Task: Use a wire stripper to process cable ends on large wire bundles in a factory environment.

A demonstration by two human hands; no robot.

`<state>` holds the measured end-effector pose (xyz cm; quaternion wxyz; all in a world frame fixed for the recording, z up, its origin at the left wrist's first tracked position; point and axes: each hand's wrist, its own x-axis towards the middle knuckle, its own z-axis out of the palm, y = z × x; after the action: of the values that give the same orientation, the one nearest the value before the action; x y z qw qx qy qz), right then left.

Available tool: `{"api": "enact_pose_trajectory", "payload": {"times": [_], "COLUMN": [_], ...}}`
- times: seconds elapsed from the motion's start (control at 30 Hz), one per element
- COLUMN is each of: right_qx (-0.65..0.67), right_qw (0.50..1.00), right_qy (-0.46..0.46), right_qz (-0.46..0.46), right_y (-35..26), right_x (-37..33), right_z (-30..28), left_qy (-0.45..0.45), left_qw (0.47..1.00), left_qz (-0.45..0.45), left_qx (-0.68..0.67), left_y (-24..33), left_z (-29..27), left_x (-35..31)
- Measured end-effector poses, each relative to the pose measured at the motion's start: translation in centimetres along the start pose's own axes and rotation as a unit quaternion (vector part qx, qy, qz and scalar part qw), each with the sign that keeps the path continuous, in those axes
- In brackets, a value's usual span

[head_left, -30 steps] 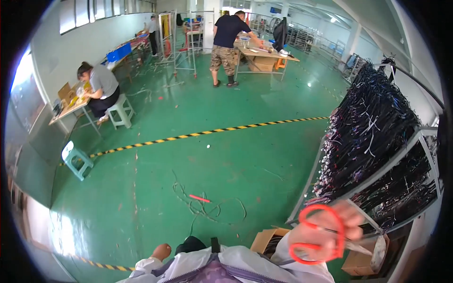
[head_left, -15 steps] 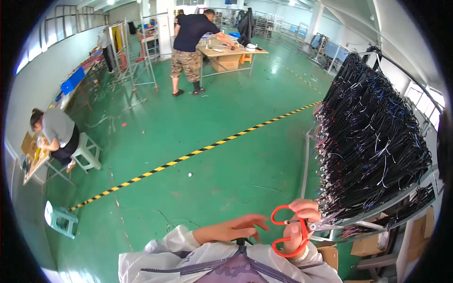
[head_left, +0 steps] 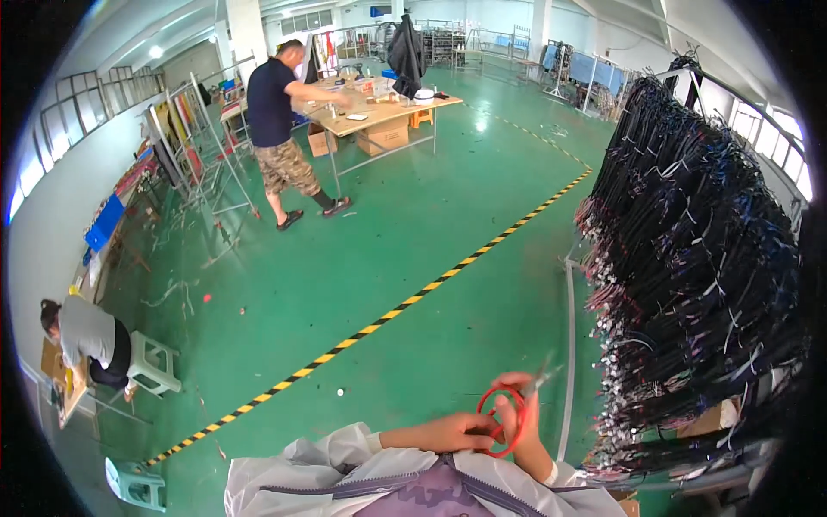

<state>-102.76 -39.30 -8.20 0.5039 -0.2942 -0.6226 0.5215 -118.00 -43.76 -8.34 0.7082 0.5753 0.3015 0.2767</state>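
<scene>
A pair of red-handled scissors (head_left: 525,412) is in front of my body, its blades pointing up and to the right and a little blurred. My right hand (head_left: 522,424) is closed around the scissors at the handle loops. From the left, my left hand (head_left: 465,431) reaches across with curled fingers that meet the red loops, so both hands are on the handles. Just to the right of my hands stands a rack (head_left: 568,362) piled high with bundles of thin black cables (head_left: 689,258), their ends pale and reddish on the near left side.
Yellow-and-black floor tape (head_left: 370,329) runs diagonally across the green floor. A person (head_left: 282,121) stands at a wooden worktable (head_left: 379,112). Another person (head_left: 90,336) sits on a stool (head_left: 155,362) at the left. An empty stool (head_left: 136,487) stands at lower left.
The scissors have moved left, away from the cable bundles, and the handle loops have come together. My left hand has reached right to them. The view has shifted; the standing person has turned.
</scene>
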Motion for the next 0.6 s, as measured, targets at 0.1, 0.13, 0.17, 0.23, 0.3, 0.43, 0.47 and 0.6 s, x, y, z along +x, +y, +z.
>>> {"api": "enact_pose_trajectory", "payload": {"times": [0.1,0.13,0.17,0.23,0.3,0.43,0.47,0.6], "right_qx": [-0.085,-0.127,-0.169,-0.208,-0.282,-0.338,-0.245,-0.183], "right_qw": [0.994,0.987,0.978,0.966,0.954,0.94,0.967,0.977], "right_qy": [-0.071,-0.085,-0.098,-0.124,-0.05,-0.037,-0.033,-0.047], "right_qz": [-0.021,-0.049,-0.077,-0.087,-0.087,-0.037,0.056,0.1], "right_y": [1.7,2.0,2.4,4.0,5.6,9.8,10.5,13.9], "right_x": [7.1,9.3,11.3,15.1,18.1,25.4,27.5,37.2], "right_z": [-1.4,-1.5,-1.6,-2.1,-1.9,-1.4,-0.8,0.1], "left_qy": [0.037,0.061,0.065,0.077,0.087,0.106,0.103,0.108], "left_qw": [0.998,0.991,0.991,0.992,0.993,0.993,0.992,0.988], "left_qz": [0.04,0.077,0.079,0.073,0.069,0.043,0.044,0.057], "left_qx": [-0.037,-0.091,-0.092,-0.071,-0.049,0.026,0.053,0.093], "left_y": [0.9,0.9,1.1,1.1,1.3,1.7,1.8,3.6], "left_z": [-5.2,-7.0,-8.9,-12.2,-15.8,-24.5,-27.1,-36.3], "left_x": [3.2,4.2,5.2,7.5,9.6,13.5,14.4,19.0]}}
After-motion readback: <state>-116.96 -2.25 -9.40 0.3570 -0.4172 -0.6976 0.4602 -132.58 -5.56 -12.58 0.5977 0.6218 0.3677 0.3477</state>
